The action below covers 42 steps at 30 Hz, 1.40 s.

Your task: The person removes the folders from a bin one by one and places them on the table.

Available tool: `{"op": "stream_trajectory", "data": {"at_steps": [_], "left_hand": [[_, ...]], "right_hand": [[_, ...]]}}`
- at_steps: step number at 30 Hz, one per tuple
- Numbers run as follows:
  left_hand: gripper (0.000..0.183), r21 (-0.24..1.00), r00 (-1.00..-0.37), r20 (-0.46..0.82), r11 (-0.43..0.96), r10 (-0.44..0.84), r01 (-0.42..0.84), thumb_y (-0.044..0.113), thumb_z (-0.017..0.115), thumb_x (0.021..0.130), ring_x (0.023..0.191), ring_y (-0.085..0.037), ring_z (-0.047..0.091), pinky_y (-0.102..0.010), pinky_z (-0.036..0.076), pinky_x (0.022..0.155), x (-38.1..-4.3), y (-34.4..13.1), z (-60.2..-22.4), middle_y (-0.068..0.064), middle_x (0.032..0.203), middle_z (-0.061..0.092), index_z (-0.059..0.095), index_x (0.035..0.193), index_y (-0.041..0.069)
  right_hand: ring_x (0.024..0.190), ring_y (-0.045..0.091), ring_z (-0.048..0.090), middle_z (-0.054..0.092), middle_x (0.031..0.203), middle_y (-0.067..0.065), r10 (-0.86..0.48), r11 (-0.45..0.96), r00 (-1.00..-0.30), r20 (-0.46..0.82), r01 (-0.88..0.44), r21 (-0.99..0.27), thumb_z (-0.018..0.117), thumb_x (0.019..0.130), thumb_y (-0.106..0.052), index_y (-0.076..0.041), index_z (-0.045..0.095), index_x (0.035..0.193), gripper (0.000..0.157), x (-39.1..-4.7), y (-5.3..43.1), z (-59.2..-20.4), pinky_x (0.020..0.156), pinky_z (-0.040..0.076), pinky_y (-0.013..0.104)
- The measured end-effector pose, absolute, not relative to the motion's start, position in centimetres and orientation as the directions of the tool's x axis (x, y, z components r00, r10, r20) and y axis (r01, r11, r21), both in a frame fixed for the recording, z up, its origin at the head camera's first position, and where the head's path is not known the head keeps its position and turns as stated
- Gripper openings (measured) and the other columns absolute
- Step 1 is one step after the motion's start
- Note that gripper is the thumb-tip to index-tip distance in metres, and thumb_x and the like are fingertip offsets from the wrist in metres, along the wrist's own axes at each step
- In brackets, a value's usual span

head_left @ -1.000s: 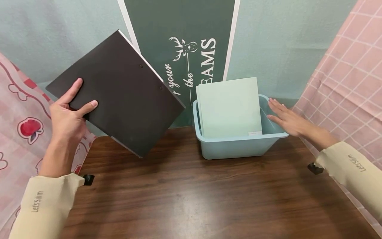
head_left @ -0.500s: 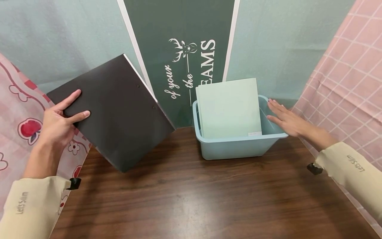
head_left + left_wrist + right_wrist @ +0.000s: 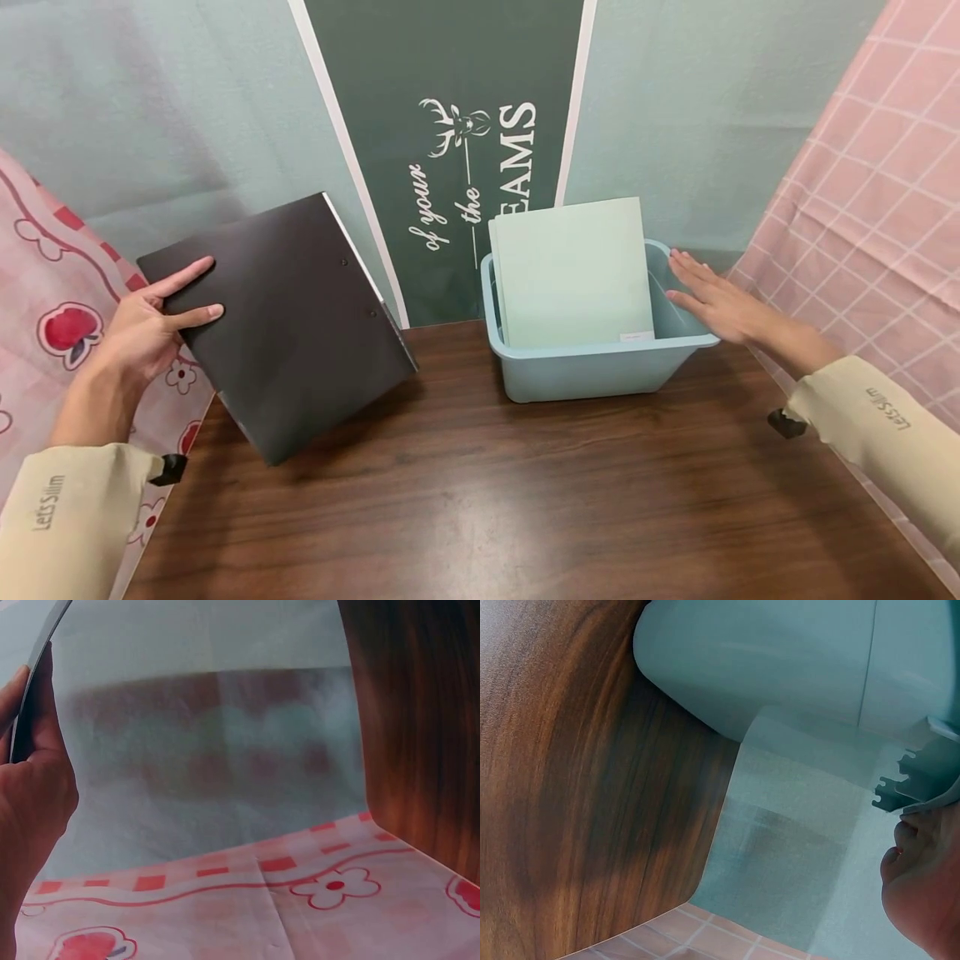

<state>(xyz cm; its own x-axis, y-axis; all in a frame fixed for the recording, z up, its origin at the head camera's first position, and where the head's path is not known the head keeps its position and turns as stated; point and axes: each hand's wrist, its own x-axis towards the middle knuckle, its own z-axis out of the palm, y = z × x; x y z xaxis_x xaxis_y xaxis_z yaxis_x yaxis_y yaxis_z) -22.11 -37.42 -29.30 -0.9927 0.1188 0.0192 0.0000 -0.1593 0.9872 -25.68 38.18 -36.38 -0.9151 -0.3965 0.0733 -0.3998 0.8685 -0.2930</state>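
My left hand (image 3: 146,333) grips a flat black file folder (image 3: 292,350) by its left edge, thumb and index finger lying on the facing side. Two small rivets show near the folder's right edge, and it is tilted, its lower corner close over the left part of the table. Edge-on, the same folder (image 3: 34,682) appears between thumb and fingers in the left wrist view. My right hand (image 3: 716,300), fingers straight, rests at the right rim of a light blue plastic bin (image 3: 585,375). Pale green folders (image 3: 573,275) stand upright inside that bin.
The brown wooden table (image 3: 480,492) reaches back to a grey-green cloth backdrop (image 3: 705,108) with a dark printed panel. Pink patterned cloth (image 3: 67,275) hangs at the left, pink checked cloth (image 3: 855,192) at the right.
My left hand has carried the black folder down and to the left, toward the table. The right hand keeps its place at the bin's rim.
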Motion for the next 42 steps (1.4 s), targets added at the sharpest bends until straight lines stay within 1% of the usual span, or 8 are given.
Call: {"op": "stream_trajectory", "data": {"at_steps": [11,15,19,24,26,31,36,42], "left_hand": [[0.069,0.996,-0.988,-0.082,0.035,0.133,-0.078,-0.006,0.062,0.091,0.068,-0.009,0.066,-0.025,0.053,0.050,-22.8,-39.4,-30.8,0.002,0.139,0.048,0.043,0.149,0.028],[0.069,0.979,-0.988,-0.130,0.172,0.086,-0.114,0.003,0.068,0.090,0.034,-0.021,0.029,-0.041,0.018,0.035,-23.0,-39.8,-31.5,0.011,0.090,0.067,0.044,0.147,0.032],[0.070,0.938,-0.986,-0.155,0.323,0.059,-0.128,0.014,0.071,0.090,0.030,-0.022,0.023,-0.048,0.015,0.037,-23.2,-40.1,-32.0,0.013,0.048,0.033,0.042,0.147,0.038],[0.069,0.897,-0.982,-0.174,0.423,0.074,-0.127,0.020,0.072,0.090,0.030,-0.014,0.027,-0.048,0.019,0.035,-23.3,-40.3,-32.5,0.018,0.062,0.044,0.040,0.148,0.039],[0.069,0.893,-0.978,-0.184,0.433,0.097,-0.125,0.021,0.071,0.091,0.031,-0.012,0.027,-0.047,0.020,0.035,-23.3,-40.4,-32.7,0.019,0.102,0.056,0.038,0.149,0.038],[0.069,0.857,-0.972,-0.194,0.505,0.134,-0.102,0.024,0.071,0.090,0.035,-0.010,0.023,-0.046,0.021,0.035,-23.7,-40.9,-33.0,0.008,0.137,0.036,0.038,0.150,0.037],[0.071,0.782,-0.965,-0.237,0.612,0.115,-0.119,0.033,0.077,0.085,0.036,-0.010,0.020,-0.042,0.029,0.031,-24.3,-41.5,-33.7,0.016,0.057,0.037,0.043,0.147,0.039],[0.073,0.743,-0.957,-0.263,0.659,0.124,-0.119,0.034,0.077,0.084,0.036,-0.008,0.021,-0.038,0.033,0.032,-25.0,-42.7,-34.3,0.008,0.051,0.040,0.042,0.148,0.036]], "right_hand": [[0.150,0.028,-0.007,-0.009,0.163,0.006,-0.396,0.872,-0.915,0.080,-0.402,-0.278,0.032,0.107,-0.039,-0.004,0.002,0.156,0.068,-25.8,38.2,-36.4,0.120,-0.008,0.037],[0.150,0.029,-0.006,-0.010,0.163,0.006,-0.400,0.871,-0.912,0.085,-0.408,-0.275,0.032,0.107,-0.039,-0.003,0.002,0.156,0.068,-25.9,38.2,-36.5,0.120,-0.008,0.037],[0.150,0.029,-0.006,-0.009,0.163,0.006,-0.402,0.871,-0.911,0.091,-0.411,-0.270,0.032,0.107,-0.039,-0.003,0.002,0.156,0.068,-25.9,38.2,-36.5,0.120,-0.007,0.037],[0.150,0.029,-0.006,-0.009,0.163,0.008,-0.404,0.871,-0.910,0.094,-0.414,-0.265,0.033,0.107,-0.038,-0.002,0.003,0.156,0.068,-25.8,38.2,-36.6,0.121,-0.007,0.038],[0.150,0.028,-0.006,-0.009,0.163,0.007,-0.402,0.872,-0.911,0.091,-0.411,-0.266,0.033,0.107,-0.039,-0.002,0.002,0.156,0.068,-25.7,38.2,-36.7,0.121,-0.007,0.038],[0.150,0.028,-0.006,-0.009,0.163,0.006,-0.390,0.878,-0.917,0.086,-0.398,-0.266,0.033,0.106,-0.039,-0.003,0.002,0.156,0.069,-25.4,38.1,-36.6,0.121,-0.006,0.038],[0.150,0.029,-0.005,-0.008,0.163,0.008,-0.385,0.879,-0.919,0.091,-0.394,-0.267,0.033,0.106,-0.039,-0.002,0.003,0.156,0.068,-25.1,37.9,-36.4,0.120,-0.006,0.038],[0.150,0.027,-0.006,-0.009,0.163,0.006,-0.371,0.882,-0.926,0.071,-0.375,-0.286,0.034,0.106,-0.039,-0.002,0.003,0.156,0.069,-24.7,37.7,-36.3,0.121,-0.006,0.039]]}}
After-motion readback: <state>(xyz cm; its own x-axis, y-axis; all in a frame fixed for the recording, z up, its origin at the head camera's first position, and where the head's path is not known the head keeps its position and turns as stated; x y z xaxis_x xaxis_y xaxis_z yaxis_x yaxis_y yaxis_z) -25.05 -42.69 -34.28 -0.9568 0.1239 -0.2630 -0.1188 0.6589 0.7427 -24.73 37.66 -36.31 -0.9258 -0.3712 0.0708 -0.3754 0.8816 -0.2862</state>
